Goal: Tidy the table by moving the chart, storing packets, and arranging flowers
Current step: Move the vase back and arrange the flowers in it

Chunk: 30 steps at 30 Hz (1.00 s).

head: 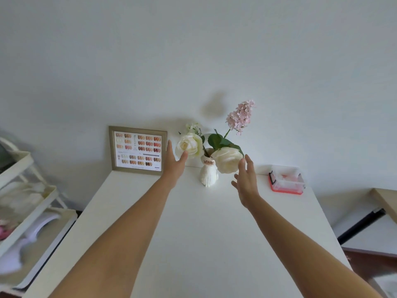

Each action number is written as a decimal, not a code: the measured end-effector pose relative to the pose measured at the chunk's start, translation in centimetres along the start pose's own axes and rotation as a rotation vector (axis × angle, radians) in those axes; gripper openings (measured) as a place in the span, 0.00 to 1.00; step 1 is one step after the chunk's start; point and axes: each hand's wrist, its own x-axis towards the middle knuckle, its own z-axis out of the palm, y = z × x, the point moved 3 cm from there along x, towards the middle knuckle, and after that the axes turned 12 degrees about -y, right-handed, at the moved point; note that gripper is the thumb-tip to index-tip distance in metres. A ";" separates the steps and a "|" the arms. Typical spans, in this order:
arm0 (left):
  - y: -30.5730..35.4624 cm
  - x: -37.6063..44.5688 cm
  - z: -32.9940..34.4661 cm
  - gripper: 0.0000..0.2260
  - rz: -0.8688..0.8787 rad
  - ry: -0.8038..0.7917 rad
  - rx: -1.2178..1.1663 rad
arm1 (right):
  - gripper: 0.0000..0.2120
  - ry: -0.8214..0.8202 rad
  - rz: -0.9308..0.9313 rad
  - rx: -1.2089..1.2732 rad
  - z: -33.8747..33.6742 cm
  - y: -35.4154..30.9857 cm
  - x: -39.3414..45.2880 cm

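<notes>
Flowers: two big white roses (190, 145) and one tall pink sprig (241, 116) stand in a little white cat vase (208, 174) at the back of the white table (204, 233), near the wall.
Look: the roses lean out to each side, and the pink sprig sticks up high and tips to the right.
Left hand (174, 161): open wide and holding nothing, right by the left rose, maybe touching it.
Right hand (247, 179): open wide and empty too, just beside the right rose.
Why: the hands sit on both sides of the bunch, so I think they are about to fix the flowers.
Chart (138, 150): a framed color chart leans on the wall, just left of the flowers.
Box (286, 179): a clear box with a red bottom sits shut at the right, likely for the packets.
</notes>
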 end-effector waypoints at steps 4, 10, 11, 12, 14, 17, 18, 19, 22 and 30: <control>-0.5 2.1 0.5 0.35 -0.045 -0.139 -0.105 | 0.22 -0.049 -0.006 0.089 2.0 -0.5 1.2; 0.6 5.5 0.7 0.31 0.030 -0.216 -0.210 | 0.22 0.008 -0.065 0.177 4.0 -2.1 4.1; 0.8 6.1 0.6 0.30 0.045 -0.233 -0.224 | 0.22 0.012 -0.072 0.188 4.4 -2.5 4.5; 1.2 6.7 0.5 0.29 0.062 -0.257 -0.241 | 0.22 0.017 -0.080 0.194 4.7 -3.0 4.9; 2.2 7.7 0.4 0.27 0.100 -0.302 -0.259 | 0.21 0.023 -0.091 0.182 5.3 -3.9 5.8; 3.1 9.0 0.5 0.24 0.143 -0.322 -0.231 | 0.21 0.016 -0.104 0.120 5.9 -4.3 6.8; 3.2 9.2 0.6 0.24 0.142 -0.323 -0.216 | 0.20 0.011 -0.107 0.103 6.0 -4.1 7.0; 3.1 9.3 0.8 0.24 0.135 -0.324 -0.201 | 0.20 0.007 -0.108 0.084 6.1 -3.9 7.1; 2.3 8.9 1.3 0.23 0.114 -0.345 -0.152 | 0.20 0.010 -0.078 0.026 6.1 -2.6 7.1; 2.3 8.4 0.5 0.20 0.194 -0.145 0.042 | 0.20 0.074 -0.087 -0.105 3.9 -1.4 6.4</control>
